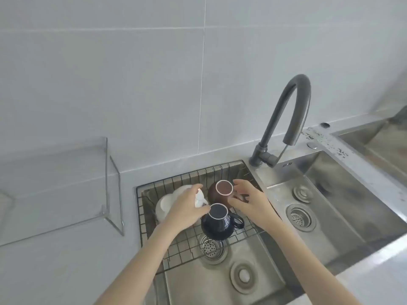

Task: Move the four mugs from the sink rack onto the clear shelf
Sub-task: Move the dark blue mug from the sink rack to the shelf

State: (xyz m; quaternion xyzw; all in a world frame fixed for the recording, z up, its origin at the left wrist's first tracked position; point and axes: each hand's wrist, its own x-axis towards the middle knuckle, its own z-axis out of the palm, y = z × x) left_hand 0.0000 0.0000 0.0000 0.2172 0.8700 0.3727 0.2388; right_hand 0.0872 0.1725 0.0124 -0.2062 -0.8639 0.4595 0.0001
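Several mugs stand upside down in the black wire sink rack: a brown mug at the back, a dark navy mug in front of it, and white mugs on the left. My left hand lies over a white mug, thumb and forefinger apart around a white piece of it. My right hand curls beside the brown mug's right side, fingers spread; I cannot tell if they touch it. The clear shelf hangs on the wall to the left with nothing on it.
A grey arched faucet rises behind the rack's right corner. The rack sits over the left steel basin; a second basin lies to the right and a third at the far right. White counter lies under the shelf.
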